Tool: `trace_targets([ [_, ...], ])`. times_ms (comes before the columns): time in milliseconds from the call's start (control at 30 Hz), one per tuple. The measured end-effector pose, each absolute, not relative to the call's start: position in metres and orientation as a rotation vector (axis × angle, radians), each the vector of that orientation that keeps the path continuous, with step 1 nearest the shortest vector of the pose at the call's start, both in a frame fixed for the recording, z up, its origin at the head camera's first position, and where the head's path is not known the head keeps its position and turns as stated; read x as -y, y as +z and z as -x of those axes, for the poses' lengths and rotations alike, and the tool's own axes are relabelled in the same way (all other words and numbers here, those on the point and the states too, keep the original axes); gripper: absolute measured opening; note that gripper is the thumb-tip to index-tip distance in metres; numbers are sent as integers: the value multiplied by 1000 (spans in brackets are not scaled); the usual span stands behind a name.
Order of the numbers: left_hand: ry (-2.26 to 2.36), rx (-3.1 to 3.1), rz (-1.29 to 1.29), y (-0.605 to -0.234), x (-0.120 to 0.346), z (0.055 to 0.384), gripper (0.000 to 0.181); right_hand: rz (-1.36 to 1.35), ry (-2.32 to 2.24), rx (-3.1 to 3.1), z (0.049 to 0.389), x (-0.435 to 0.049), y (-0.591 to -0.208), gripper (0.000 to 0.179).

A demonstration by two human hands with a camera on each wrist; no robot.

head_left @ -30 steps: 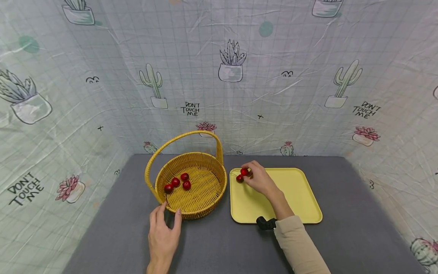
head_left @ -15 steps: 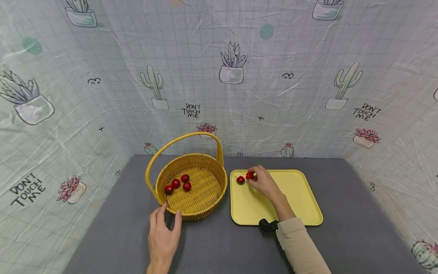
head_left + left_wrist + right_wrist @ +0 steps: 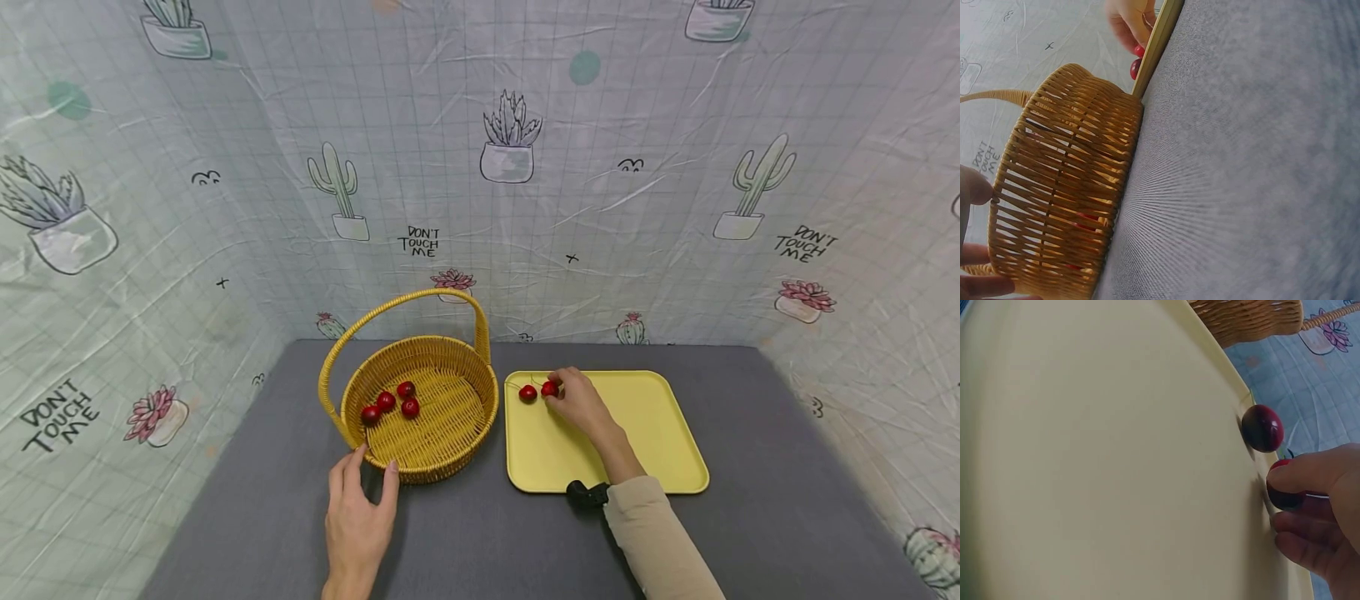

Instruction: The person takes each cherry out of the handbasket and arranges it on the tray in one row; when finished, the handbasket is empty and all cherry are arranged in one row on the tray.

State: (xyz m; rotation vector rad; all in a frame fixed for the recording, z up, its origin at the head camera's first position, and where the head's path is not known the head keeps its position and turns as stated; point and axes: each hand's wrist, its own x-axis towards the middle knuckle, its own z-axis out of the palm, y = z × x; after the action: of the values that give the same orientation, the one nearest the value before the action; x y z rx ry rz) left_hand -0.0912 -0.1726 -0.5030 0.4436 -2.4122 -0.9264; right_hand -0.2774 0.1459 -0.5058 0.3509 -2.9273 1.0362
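Observation:
In the head view, my right hand (image 3: 583, 406) pinches a red cherry (image 3: 550, 389) between thumb and fingers at the back left of the yellow tray (image 3: 600, 450). Just left of it lies a second cherry (image 3: 528, 393), its thin stem pointing left. The right wrist view has my thumb across the held cherry (image 3: 1285, 487); whether it rests on the tray cannot be told. My left hand (image 3: 358, 525) touches the near rim of the woven yellow basket (image 3: 442, 458) with spread fingers. Several cherries (image 3: 386, 402) sit inside, towards the basket's left.
A tall arched handle (image 3: 408, 297) rises over the basket. Basket and tray stand side by side with a narrow gap on a grey tabletop (image 3: 465, 542). A printed cloth (image 3: 570, 200) hangs behind and along both sides.
My right hand has shifted slightly right and down with its cherry, away from the other cherry on the tray. My left hand stays at the basket rim.

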Motion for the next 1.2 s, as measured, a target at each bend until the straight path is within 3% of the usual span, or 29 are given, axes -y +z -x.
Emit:
trace_targets([
  [1200,-950,2402,-438,-502,173,91,55,-368,1038,2893,273,-145,-488,43],
])
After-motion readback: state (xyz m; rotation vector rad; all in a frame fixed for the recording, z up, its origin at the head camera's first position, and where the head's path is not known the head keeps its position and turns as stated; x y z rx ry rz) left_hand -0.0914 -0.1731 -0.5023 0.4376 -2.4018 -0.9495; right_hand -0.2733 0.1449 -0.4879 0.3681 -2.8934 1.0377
